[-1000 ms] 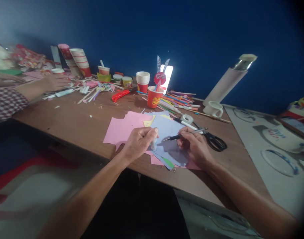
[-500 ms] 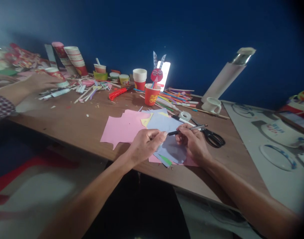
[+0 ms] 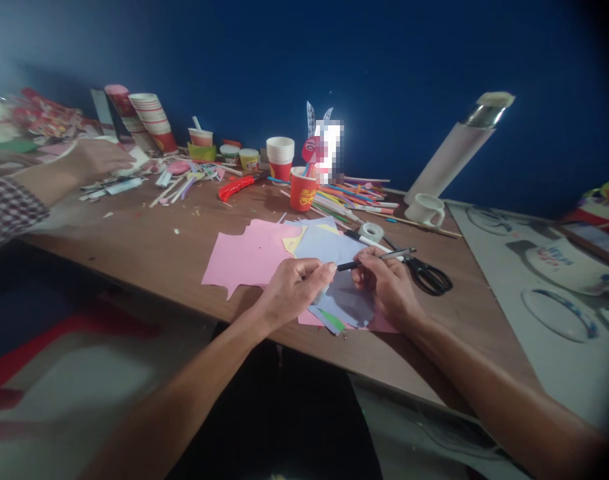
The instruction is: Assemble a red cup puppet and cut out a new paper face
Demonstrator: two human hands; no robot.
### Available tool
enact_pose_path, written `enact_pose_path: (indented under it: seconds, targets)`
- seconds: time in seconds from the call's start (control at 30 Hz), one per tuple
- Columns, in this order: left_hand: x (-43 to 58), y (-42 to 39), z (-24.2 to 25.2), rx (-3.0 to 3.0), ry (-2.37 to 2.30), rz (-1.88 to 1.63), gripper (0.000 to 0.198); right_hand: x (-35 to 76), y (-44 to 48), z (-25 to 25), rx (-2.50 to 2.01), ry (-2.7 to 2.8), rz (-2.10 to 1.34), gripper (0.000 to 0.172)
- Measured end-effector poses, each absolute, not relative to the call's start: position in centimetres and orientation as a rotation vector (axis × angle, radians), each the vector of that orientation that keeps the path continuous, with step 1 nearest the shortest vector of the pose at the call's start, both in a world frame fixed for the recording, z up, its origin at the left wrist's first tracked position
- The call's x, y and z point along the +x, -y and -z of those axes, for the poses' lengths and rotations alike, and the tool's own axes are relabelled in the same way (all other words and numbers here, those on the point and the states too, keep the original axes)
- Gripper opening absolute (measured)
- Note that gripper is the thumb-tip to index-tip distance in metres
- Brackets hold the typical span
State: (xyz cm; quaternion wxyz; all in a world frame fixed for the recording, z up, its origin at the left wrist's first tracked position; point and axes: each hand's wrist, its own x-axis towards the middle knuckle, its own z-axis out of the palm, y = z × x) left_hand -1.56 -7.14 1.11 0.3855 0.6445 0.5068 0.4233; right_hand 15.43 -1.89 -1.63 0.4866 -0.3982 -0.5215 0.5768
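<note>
Brown tabletop (image 3: 149, 247) runs up to a dark blue wall (image 3: 224, 60). Close to its near edge, the right hand (image 3: 387, 283) grips a pen (image 3: 348, 266) between thumb and fingers; the pen slants leftward, its black end reaching the thumb of the left hand (image 3: 297, 290). That hand is closed around a pale item (image 3: 320, 295), mostly hidden and too blurred to name, and whether its fingers also pinch the pen tip cannot be told. Beneath both hands lie a blue sheet (image 3: 307, 250), pink paper (image 3: 239, 257) and a green scrap (image 3: 332, 320). Black-handled scissors (image 3: 429, 277) lie just beside the right hand, with a tape roll (image 3: 372, 232) behind. Farther back, a red paper cup (image 3: 302, 195) holds a red figure with tall patterned ears (image 3: 311, 148); a white mug (image 3: 424, 209) stands to the right, its contents unseen. Behind the red cup is a nested stack of paper cups (image 3: 280, 157). Toward the far left, another small cup (image 3: 200, 137) has a white stick in it, and leaning cup stacks (image 3: 154, 123) rise near a co-worker's blurred hand (image 3: 102, 157).
</note>
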Motion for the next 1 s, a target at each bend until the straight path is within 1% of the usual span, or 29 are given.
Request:
enact_pose_path:
  seconds: [0.33, 0.57, 0.67, 0.73, 0.87, 1.0]
  targets:
    - [-1.4, 7.2, -1.0, 1.616, -1.223, -1.067, 0.043, 15.5, 1.7, 1.6, -0.923, 1.244, -1.332, 0.012]
    - [-1.4, 7.2, -1.0, 1.54, -1.217, -1.038, 0.041, 16.7, 3.0, -0.2, -0.84, 1.398, -1.044, 0.02]
    - [-1.3, 7.1, -0.9, 1.471, -1.244, -1.064, 0.035, 16.9, 4.7, -0.8, -0.791, 1.628, -1.016, 0.019]
    - [-1.2, 7.1, -0.9, 1.447, -1.248, -1.079, 0.032, 16.8, 5.6, -1.1, -0.745, 1.885, -0.954, 0.016]
    - [-1.0, 6.9, -0.8, 1.468, -1.24, -1.076, 0.031, 16.6, 6.2, -1.2, -0.494, 2.313, -0.628, 0.011]
    - [-1.0, 6.8, -0.9, 1.498, -1.261, -1.071, 0.03, 16.3, 5.8, -0.8, -0.376, 2.442, -0.432, 0.01]
